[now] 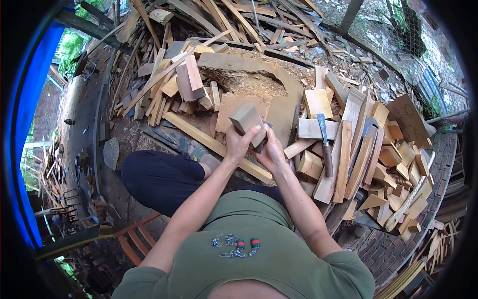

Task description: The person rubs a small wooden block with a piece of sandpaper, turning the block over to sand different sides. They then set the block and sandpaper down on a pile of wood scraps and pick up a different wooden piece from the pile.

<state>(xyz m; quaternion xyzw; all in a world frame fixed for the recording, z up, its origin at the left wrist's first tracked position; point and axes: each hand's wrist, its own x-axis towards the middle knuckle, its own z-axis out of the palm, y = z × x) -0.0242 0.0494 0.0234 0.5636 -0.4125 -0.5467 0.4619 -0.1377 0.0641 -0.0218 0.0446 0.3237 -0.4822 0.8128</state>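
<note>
Shirt (259,234), left hand (240,143), right hand (271,149) clasping block (246,118)

We clasp a wood block (246,118) between left hand (239,144) and right hand (272,151) above the stump (249,82), offcuts (383,169) heaped around.

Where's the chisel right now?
In the head view the chisel lies on the pile of cut boards, right of the right hand, which grips the wood block together with the left hand; its blade points away.

No text, label, brand or number can be read; only an illegible emblem (234,246) is seen on the green shirt (286,261).
</note>
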